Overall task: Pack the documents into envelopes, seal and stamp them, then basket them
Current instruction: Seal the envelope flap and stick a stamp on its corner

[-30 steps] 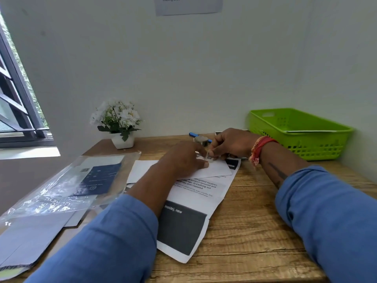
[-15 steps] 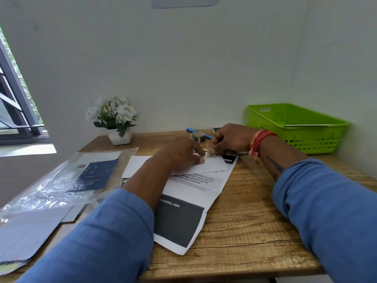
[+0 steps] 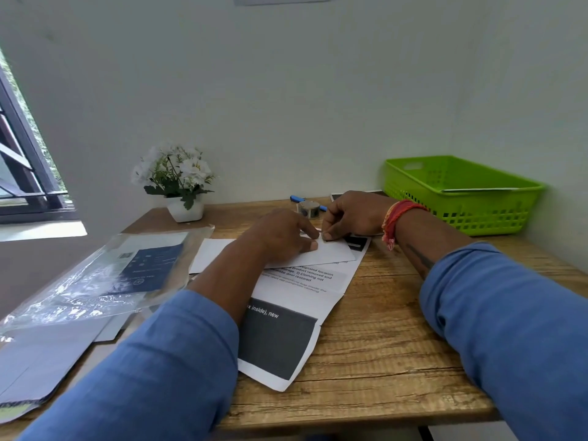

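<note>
A white envelope lies across a printed document on the wooden desk. My left hand rests on the envelope, its fingertips pressing near the right end. My right hand pinches a small stamp sticker at the envelope's top right corner, fingertip to fingertip with the left. A roll of stamp stickers stands just behind the hands. The green basket sits at the far right with a white envelope inside.
A clear plastic sleeve with a dark blue sheet and grey envelopes lies at the left. A white flower pot stands at the back. A blue pen lies behind the roll. Walls close the back and right.
Both hands stay at the envelope's top right corner with only small finger movements. The view has tilted up a little.
</note>
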`<state>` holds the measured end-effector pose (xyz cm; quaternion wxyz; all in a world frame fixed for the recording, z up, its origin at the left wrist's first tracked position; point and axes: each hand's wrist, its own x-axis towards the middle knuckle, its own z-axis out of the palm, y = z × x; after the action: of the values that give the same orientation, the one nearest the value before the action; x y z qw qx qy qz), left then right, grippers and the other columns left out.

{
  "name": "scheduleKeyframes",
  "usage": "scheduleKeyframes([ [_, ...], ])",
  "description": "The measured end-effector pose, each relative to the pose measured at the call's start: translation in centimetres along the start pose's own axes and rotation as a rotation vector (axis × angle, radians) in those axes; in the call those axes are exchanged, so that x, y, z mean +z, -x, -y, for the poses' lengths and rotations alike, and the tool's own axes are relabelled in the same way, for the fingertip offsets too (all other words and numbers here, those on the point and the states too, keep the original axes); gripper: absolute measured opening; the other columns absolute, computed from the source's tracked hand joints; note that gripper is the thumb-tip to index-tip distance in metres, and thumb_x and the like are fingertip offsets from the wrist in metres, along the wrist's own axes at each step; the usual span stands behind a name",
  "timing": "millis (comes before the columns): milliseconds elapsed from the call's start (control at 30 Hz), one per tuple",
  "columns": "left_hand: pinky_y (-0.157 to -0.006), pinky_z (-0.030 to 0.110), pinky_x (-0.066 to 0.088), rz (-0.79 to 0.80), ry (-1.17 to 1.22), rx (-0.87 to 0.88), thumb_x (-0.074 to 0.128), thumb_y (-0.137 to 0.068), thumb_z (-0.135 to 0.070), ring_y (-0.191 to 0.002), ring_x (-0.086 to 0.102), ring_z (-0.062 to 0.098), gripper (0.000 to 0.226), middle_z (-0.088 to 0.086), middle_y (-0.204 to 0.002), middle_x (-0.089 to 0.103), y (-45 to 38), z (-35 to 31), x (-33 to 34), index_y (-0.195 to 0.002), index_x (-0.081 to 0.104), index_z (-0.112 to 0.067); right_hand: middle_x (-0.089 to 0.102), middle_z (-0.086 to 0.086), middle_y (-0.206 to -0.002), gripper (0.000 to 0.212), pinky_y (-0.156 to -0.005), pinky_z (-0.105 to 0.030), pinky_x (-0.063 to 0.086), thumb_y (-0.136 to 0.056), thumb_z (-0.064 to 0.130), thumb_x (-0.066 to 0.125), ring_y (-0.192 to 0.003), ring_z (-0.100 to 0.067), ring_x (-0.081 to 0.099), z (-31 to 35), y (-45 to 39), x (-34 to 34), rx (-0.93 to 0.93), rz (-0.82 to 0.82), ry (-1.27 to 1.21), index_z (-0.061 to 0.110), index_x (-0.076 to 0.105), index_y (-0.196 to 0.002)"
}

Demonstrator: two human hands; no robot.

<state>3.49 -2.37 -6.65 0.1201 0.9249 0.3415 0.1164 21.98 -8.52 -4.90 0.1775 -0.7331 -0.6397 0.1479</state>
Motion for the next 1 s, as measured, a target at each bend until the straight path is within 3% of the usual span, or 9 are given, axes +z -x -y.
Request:
scheduleKeyframes([
  [167,-0.100,0.031,0.042,-0.004,-0.007,-0.001,0.069,-0.093,-0.042,-0.120,0.056,0.015,0.038,-0.005,-0.132,0.063,-0.2,0.0,0.2,-0.130,0.062,-0.042,0.059,0.013,-0.093,0.035,-0.064,-0.024,0.037,-0.078,0.043,0.082,-0.084,-0.006,0.053,0.2,-0.2,0.0,0.080,-0.036,0.119,0.023,0.068,-0.104],
  [233,-0.103,0.034,0.041,0.016,-0.048,0.027,0.065,-0.096,-0.040,-0.125,0.053,0.018,0.046,-0.004,-0.138,0.060,-0.2,-0.2,0.2,-0.140,0.053,-0.044,0.061,0.008,-0.100,0.040,-0.065,-0.026,0.037,-0.077,0.048,0.081,-0.092,-0.012,0.055,0.0,-0.1,-0.1,0.110,-0.037,0.136,0.023,0.066,-0.103],
  [333,-0.108,0.039,0.036,0.072,-0.153,0.049,0.053,-0.102,-0.040,-0.132,0.045,0.021,0.039,0.001,-0.144,0.054,-0.3,-0.7,0.3,-0.140,0.052,-0.049,0.065,0.004,-0.106,0.040,-0.068,-0.028,0.039,-0.076,0.052,0.080,-0.099,-0.017,0.057,-0.2,0.0,-0.2,0.148,-0.022,0.149,0.022,0.067,-0.098],
  [500,-0.113,0.044,0.032,0.096,-0.180,0.044,0.047,-0.104,-0.037,-0.139,0.038,0.024,0.038,0.004,-0.148,0.048,-0.3,-1.0,0.2,-0.141,0.052,-0.048,0.066,0.005,-0.107,0.046,-0.089,-0.035,0.044,-0.072,0.058,0.080,-0.108,-0.019,0.058,-0.3,0.4,-0.9,0.177,0.075,0.151,0.024,0.068,-0.100],
  [633,-0.113,0.044,0.029,0.100,-0.200,0.071,0.047,-0.105,-0.037,-0.140,0.037,0.024,0.038,0.003,-0.149,0.049,-0.1,-0.9,0.1,-0.141,0.052,-0.046,0.067,-0.004,-0.111,0.050,-0.088,-0.036,0.046,-0.086,0.059,0.066,-0.107,-0.023,0.061,-0.3,0.3,-0.3,0.194,-0.003,0.228,0.015,0.068,-0.108],
  [733,-0.113,0.043,0.029,0.098,-0.193,0.076,0.047,-0.104,-0.038,-0.139,0.038,0.024,0.037,0.003,-0.149,0.049,-0.1,-0.8,0.0,-0.140,0.053,-0.047,0.067,-0.007,-0.115,0.053,-0.084,-0.033,0.047,-0.088,0.055,0.066,-0.108,-0.024,0.063,0.1,-0.1,0.0,0.219,-0.002,0.267,0.009,0.066,-0.115],
  [833,-0.112,0.041,0.031,0.107,-0.196,0.079,0.047,-0.105,-0.037,-0.138,0.040,0.024,0.038,0.003,-0.149,0.049,-0.2,-0.8,0.1,-0.141,0.053,-0.047,0.068,-0.006,-0.112,0.044,-0.078,-0.032,0.046,-0.092,0.049,0.063,-0.102,-0.022,0.064,-0.1,-0.3,0.0,0.233,-0.014,0.280,0.010,0.067,-0.111],
  [1000,-0.113,0.044,0.030,0.083,-0.201,0.073,0.047,-0.105,-0.038,-0.138,0.039,0.025,0.037,0.002,-0.146,0.052,-0.3,-0.7,0.3,-0.139,0.055,-0.046,0.067,-0.007,-0.100,0.048,-0.070,-0.029,0.045,-0.092,0.055,0.059,-0.085,-0.021,0.060,0.0,-0.9,0.6,0.229,-0.006,0.349,0.008,0.068,-0.102],
])
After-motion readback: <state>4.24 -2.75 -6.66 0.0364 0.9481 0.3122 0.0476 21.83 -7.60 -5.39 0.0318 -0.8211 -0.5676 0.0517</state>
